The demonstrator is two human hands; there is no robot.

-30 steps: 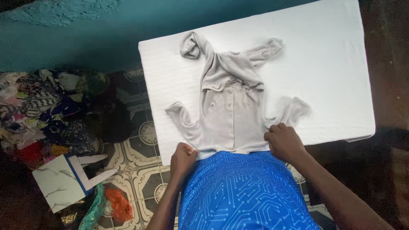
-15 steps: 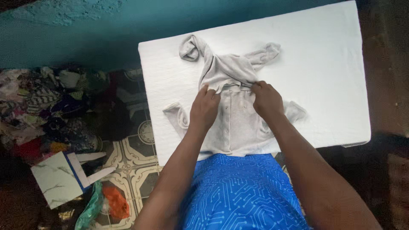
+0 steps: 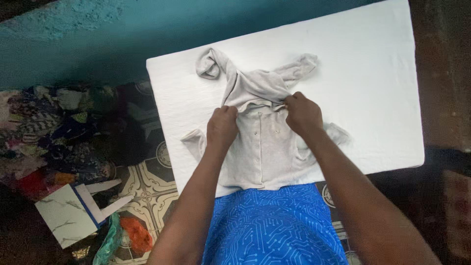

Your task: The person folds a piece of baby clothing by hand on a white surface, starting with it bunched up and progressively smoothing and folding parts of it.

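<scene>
Head view: left hand (image 3: 222, 126), right hand (image 3: 303, 114) apparently pinch grey baby suit (image 3: 262, 142).

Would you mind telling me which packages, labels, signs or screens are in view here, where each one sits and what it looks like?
Marble-patterned box: on the tiled floor at lower left, flat and rectangular, white with grey veining, a blue edge and open white flaps.
Plastic bags: on the floor just right of the box, crumpled, one green and one orange.
No labels, signs or screens show; both hands grip a grey baby sleepsuit on the white padded table.
</scene>
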